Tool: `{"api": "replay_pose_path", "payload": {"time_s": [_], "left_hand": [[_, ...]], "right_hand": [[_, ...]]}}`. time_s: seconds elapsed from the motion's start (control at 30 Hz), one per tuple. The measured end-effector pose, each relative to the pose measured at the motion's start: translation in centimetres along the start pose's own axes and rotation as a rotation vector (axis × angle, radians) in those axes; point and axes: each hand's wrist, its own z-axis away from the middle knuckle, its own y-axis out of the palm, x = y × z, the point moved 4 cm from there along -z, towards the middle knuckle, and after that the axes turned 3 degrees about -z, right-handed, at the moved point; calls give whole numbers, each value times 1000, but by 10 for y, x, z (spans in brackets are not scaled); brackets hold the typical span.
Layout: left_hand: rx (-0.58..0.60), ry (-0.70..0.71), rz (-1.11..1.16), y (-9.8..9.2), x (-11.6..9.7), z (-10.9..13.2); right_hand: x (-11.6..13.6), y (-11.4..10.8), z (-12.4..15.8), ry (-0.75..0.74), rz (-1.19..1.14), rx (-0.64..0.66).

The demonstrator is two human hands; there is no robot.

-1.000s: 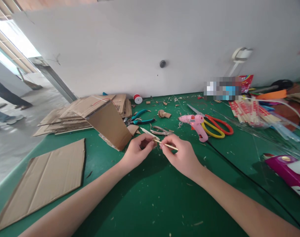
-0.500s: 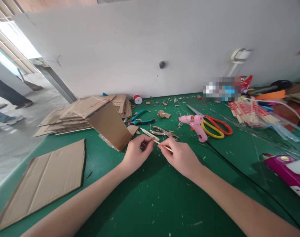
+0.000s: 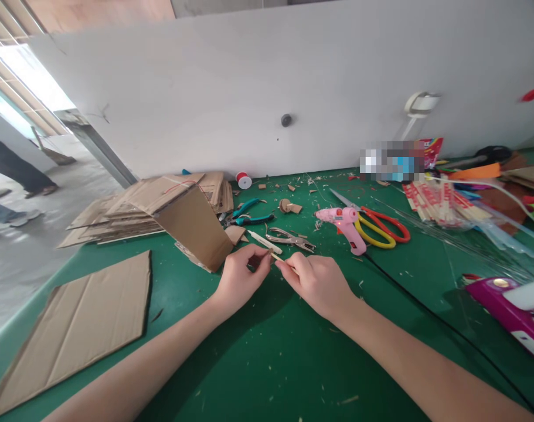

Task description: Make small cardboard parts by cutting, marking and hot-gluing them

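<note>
Above the green tabletop, my right hand (image 3: pixel 323 282) is closed around a thin wooden stick (image 3: pixel 276 257), which points left from its fingers. My left hand (image 3: pixel 244 275) pinches a small brown piece (image 3: pixel 270 252), probably cardboard, at the stick's far end. The fingertips cover most of it, so its shape is unclear. Just beyond the fingers lie a white pen-like tool (image 3: pixel 265 241) and a metal hole punch (image 3: pixel 290 238). A folded cardboard form (image 3: pixel 199 225) stands beside my left hand.
Right of my hands lie a pink glue gun (image 3: pixel 346 221) with a black cord and red-and-yellow scissors (image 3: pixel 383 225). Teal pliers (image 3: pixel 251 218) and a cardboard stack (image 3: pixel 112 214) sit at left. A cardboard sheet (image 3: pixel 80 328) lies front left; a purple power strip (image 3: pixel 508 305) sits at right.
My right hand has turned slightly and closed further over the stick, so less of it shows. My left hand keeps its pinch. The view has shifted a little.
</note>
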Motion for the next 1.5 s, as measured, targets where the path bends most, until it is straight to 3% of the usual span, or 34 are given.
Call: {"api": "replay_pose_path", "payload": {"time_s": [0.33,0.53,0.67,0.83,0.9,0.97,1.03,1.23,1.33,1.4,1.5], "left_hand": [[-50,41,-69,-2,-2,2],[-98,105,-151,-1,-3,6],[-136,191,-213,-1,-5,9],[-196,305,-235,0,-8,13],[-197,271,-229,0,-7,13],[-184,186,-195,-2,-3,11],[-175,93,-139,-4,1,9],[-117,-70,65,-5,10,0],[-97,-82,119,-2,11,0],[-89,-88,176,0,13,0],[-64,-101,263,3,17,0]], "right_hand": [[6,-2,-4,-54,159,-40],[8,3,-5,85,57,-38],[5,5,-1,330,-270,18],[7,19,8,788,-1059,194],[9,24,9,861,-1267,271],[9,25,7,829,-1326,342],[4,21,4,722,-1223,351],[-14,-5,-6,328,-568,57],[-12,-10,-7,96,-255,53],[-11,-10,-7,18,-186,57],[-10,-10,-6,-7,-292,-11]]}}
